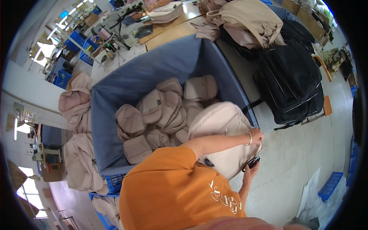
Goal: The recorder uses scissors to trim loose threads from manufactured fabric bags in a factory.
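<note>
A pale pink bag (214, 126) lies over the near right rim of the large blue fabric-lined bin. My left hand (255, 136), with a bracelet at the wrist, is closed on the bag's right edge. Just below it, my right hand (251, 169) holds a small black-handled tool (253, 162) against the same edge. The tool looks like scissors or snips, but its blades cannot be made out. A dark patch (208, 162) shows on the bag's near side, next to my orange sleeve.
Several small pink bags (155, 105) fill the blue bin (115, 94). Black backpacks (289, 82) and a beige bag (249, 19) are piled to its right. More pink bags (80, 161) hang along its left. Another person's hands work at a sewing machine (115, 25) beyond.
</note>
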A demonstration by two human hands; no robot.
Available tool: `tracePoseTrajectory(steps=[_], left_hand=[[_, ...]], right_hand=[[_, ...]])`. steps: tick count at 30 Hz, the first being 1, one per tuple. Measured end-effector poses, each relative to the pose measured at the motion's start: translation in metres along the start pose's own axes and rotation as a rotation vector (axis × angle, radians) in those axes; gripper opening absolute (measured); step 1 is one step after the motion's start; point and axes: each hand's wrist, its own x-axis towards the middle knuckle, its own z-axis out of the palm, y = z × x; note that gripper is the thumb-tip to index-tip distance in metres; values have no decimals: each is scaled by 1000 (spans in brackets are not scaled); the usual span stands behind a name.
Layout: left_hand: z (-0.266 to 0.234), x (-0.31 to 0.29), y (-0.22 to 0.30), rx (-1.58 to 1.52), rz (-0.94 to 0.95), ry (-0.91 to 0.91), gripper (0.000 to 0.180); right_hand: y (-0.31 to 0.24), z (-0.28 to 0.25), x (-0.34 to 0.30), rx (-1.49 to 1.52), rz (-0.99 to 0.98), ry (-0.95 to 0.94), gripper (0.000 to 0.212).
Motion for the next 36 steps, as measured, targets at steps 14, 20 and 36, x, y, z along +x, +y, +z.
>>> tracePoseTrajectory(steps=[14,20,36], left_hand=[[-62,-5,-27,-201,-221,-181,42],[-101,-4,-34,-222,-210,-343,49],[-89,32,-25,-252,-190,-656,42]], right_hand=[[-35,20,30,618,94,-90,39],[-68,45,44,648,-68,51,34],[-81,41,46,653,53,-1,25]])
